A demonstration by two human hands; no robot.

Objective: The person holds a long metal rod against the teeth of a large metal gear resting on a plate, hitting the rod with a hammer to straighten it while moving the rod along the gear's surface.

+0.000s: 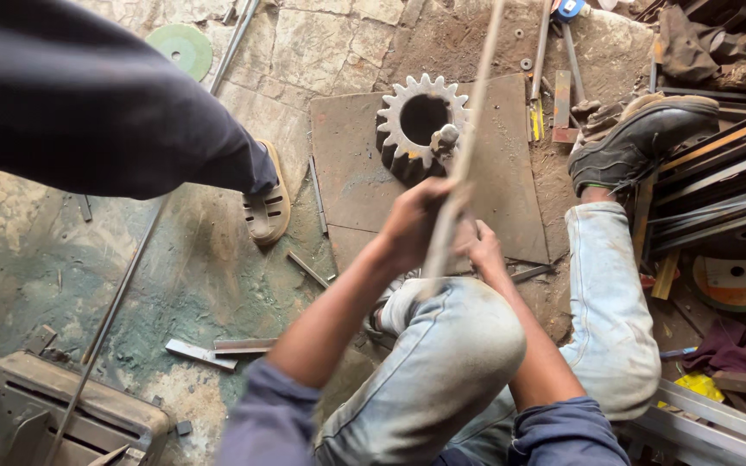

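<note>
My left hand (414,223) grips a long thin rod (462,147) that runs up out of the top of the view. My right hand (483,250) holds the same rod just below, over my bent knee in pale jeans. The rod's lower part is blurred. Right beyond my hands a large toothed steel gear (420,126) with a round bore lies on a rusty flat metal plate (351,177) on the ground.
Another person's dark trouser leg and sandal (267,203) stand left of the plate. My shoe (641,142) rests at the right beside stacked metal bars (718,185). Round cutting discs (740,280), loose metal offcuts (218,349) and a grey machine (62,414) lie around.
</note>
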